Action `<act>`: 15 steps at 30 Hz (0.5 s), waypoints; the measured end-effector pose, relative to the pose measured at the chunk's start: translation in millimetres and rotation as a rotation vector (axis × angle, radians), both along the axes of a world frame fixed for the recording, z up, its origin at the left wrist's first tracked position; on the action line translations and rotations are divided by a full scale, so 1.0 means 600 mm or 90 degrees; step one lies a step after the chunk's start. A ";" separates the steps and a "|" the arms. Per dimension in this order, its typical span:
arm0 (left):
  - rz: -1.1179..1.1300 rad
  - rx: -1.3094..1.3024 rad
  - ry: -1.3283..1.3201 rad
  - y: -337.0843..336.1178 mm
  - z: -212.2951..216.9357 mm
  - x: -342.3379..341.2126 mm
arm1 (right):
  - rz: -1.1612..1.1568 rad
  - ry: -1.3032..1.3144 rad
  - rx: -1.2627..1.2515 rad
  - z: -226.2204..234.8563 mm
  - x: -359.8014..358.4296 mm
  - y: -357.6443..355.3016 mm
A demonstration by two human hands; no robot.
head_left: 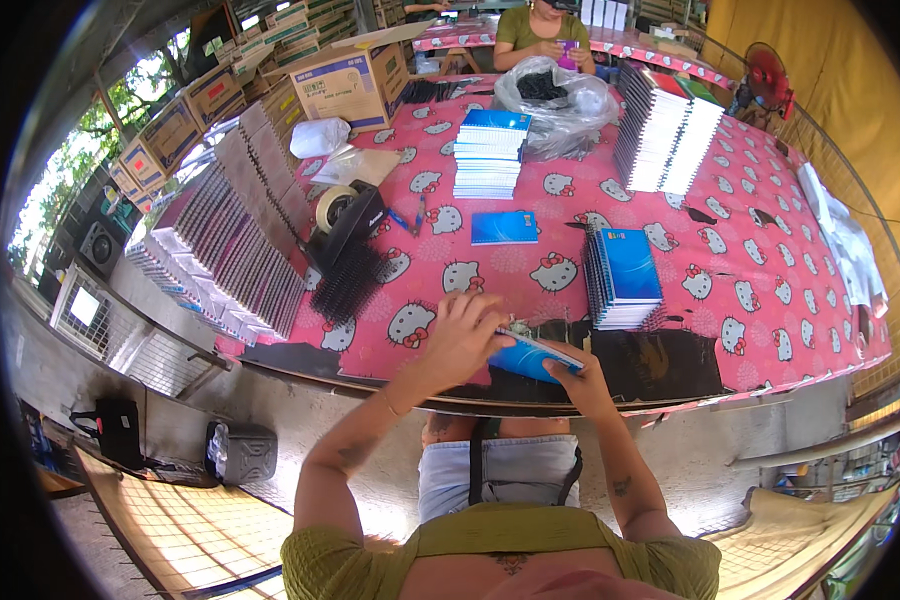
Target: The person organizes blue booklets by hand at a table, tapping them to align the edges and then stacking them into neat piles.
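Note:
At the table's near edge I hold a blue-covered spiral notebook (pixel 526 362), tilted, with its bound edge facing away from me. My right hand (pixel 582 384) grips its right end, thumb on the cover. My left hand (pixel 467 335) is closed at the left end of the binding, its fingers bent; what lies under the fingertips is partly hidden. Just beyond, to the right, stands a short stack of blue notebooks (pixel 630 265). A single blue notebook (pixel 504 228) lies flat farther off, and behind it rises a taller stack of notebooks (pixel 490 150).
Left of my hands are black binding coils (pixel 348 285), a tape dispenser (pixel 355 225), pens (pixel 410 218) and stacked notebooks (pixel 225 250). A cardboard box (pixel 350 88), a plastic bag (pixel 555 110) and a tall notebook stack (pixel 665 130) stand farther back. Another person (pixel 542 40) sits across the table.

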State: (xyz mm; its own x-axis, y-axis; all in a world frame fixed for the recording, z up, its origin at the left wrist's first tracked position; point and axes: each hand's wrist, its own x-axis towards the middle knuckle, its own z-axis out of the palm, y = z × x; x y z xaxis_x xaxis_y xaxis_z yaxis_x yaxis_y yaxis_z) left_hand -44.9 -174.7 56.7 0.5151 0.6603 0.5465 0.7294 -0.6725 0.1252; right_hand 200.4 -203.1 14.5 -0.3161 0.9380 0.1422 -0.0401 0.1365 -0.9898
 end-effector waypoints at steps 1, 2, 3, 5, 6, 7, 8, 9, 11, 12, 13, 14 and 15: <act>0.047 0.003 0.023 -0.009 -0.002 0.019 | -0.031 0.005 -0.017 0.005 -0.001 -0.005; 0.099 0.007 0.048 -0.031 -0.005 0.037 | -0.056 0.012 -0.035 0.012 -0.006 -0.011; 0.150 0.011 0.070 -0.054 -0.010 0.048 | -0.083 0.017 -0.053 0.017 -0.008 -0.015; 0.126 -0.010 0.083 -0.085 -0.074 0.042 | -0.092 0.030 -0.039 0.016 -0.014 -0.015; 0.112 -0.020 0.088 -0.088 -0.092 0.040 | -0.099 0.034 -0.032 0.016 -0.016 -0.013; 0.128 0.019 0.061 -0.071 -0.077 0.045 | -0.084 0.035 -0.001 0.017 -0.015 -0.010; 0.157 0.028 0.068 -0.049 -0.047 0.050 | -0.065 0.041 0.025 0.016 -0.019 -0.011; 0.187 0.033 0.078 -0.025 -0.016 0.057 | -0.047 0.048 0.047 0.014 -0.022 -0.015; 0.176 0.030 0.095 -0.034 -0.011 0.066 | -0.062 0.069 -0.060 0.019 -0.019 -0.016; 0.148 0.013 0.080 -0.067 -0.042 0.066 | -0.070 0.080 -0.110 0.024 -0.016 -0.015; 0.118 0.003 0.068 -0.097 -0.081 0.060 | -0.058 0.097 -0.058 0.036 -0.011 -0.016; 0.082 -0.007 0.057 -0.105 -0.073 0.062 | -0.042 0.077 -0.039 0.035 -0.013 -0.016; 0.106 0.035 0.031 -0.083 -0.059 0.058 | -0.027 0.057 -0.020 0.031 -0.017 -0.018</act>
State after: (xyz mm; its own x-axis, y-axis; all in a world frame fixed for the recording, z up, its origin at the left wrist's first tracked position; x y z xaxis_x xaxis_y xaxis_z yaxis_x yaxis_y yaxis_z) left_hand -10.1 -224.8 21.0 0.4272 0.7083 0.5620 0.8357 -0.5465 0.0536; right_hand 190.1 -213.6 33.0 -0.2641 0.9546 0.1379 -0.1228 0.1085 -0.9865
